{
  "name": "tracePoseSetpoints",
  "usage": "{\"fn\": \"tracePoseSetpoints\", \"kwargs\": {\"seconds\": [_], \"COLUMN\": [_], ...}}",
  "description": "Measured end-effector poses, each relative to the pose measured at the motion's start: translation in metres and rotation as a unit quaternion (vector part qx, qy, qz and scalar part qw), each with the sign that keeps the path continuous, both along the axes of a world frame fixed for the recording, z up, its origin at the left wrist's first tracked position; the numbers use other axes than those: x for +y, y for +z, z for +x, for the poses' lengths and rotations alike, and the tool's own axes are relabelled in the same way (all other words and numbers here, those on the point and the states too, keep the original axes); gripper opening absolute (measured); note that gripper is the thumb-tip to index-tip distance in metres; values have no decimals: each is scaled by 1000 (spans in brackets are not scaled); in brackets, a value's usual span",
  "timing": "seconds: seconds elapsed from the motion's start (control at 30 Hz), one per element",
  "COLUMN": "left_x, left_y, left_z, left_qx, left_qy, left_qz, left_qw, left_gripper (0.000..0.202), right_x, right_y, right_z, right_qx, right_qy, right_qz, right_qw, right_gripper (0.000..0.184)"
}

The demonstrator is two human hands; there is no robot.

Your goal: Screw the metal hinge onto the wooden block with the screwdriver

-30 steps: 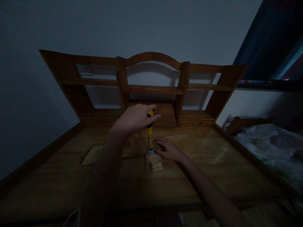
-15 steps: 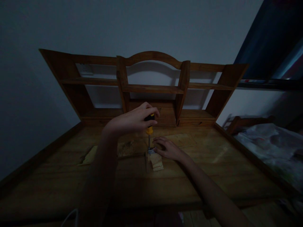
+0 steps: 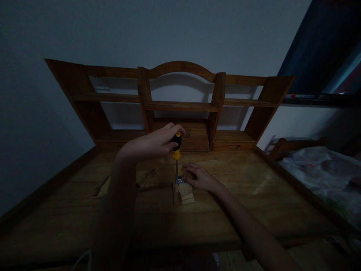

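My left hand [image 3: 153, 143] is closed round the black and yellow handle of a screwdriver [image 3: 176, 150] that stands upright. Its shaft points down onto a small metal bracket [image 3: 179, 181] on top of a small light wooden block [image 3: 183, 193] in the middle of the wooden desk [image 3: 254, 210]. My right hand [image 3: 199, 178] lies with fingers together against the far side of the block and the bracket, steadying them. The room is dim.
A wooden shelf unit [image 3: 180, 105] with an arched middle stands at the back of the desk against the wall. Flat pale boards [image 3: 152, 177] lie under and behind the block. A bed with pale bedding [image 3: 324, 177] is on the right.
My left hand has turned on the screwdriver handle, the wrist rolling left and the fingers shifting their hold. The right hand and the block have stayed put.
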State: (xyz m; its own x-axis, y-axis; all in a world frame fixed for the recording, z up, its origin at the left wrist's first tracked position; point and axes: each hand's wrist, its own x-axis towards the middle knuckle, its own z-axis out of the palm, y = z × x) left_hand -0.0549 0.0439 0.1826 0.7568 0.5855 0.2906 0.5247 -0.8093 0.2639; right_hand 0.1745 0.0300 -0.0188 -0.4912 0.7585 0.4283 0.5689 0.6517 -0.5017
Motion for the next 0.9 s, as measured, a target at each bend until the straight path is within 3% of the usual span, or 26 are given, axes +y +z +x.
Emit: {"fn": "tracePoseSetpoints", "kwargs": {"seconds": [0.17, 0.5, 0.9], "left_x": [-1, 4, 1], "left_y": [5, 0, -5], "left_z": [4, 12, 29], "left_qx": [0, -15, -2], "left_qy": [-6, 43, 143], "left_qz": [-1, 43, 82], "left_qw": [1000, 998, 986], "left_gripper": [29, 48, 65], "right_x": [0, 0, 1], "right_y": [0, 1, 0], "right_z": [0, 0, -2], "right_qx": [-6, -7, -8], "right_qy": [-4, -3, 2], "right_qz": [4, 7, 13], "right_qw": [1000, 1000, 1000], "right_gripper": [36, 35, 38]}}
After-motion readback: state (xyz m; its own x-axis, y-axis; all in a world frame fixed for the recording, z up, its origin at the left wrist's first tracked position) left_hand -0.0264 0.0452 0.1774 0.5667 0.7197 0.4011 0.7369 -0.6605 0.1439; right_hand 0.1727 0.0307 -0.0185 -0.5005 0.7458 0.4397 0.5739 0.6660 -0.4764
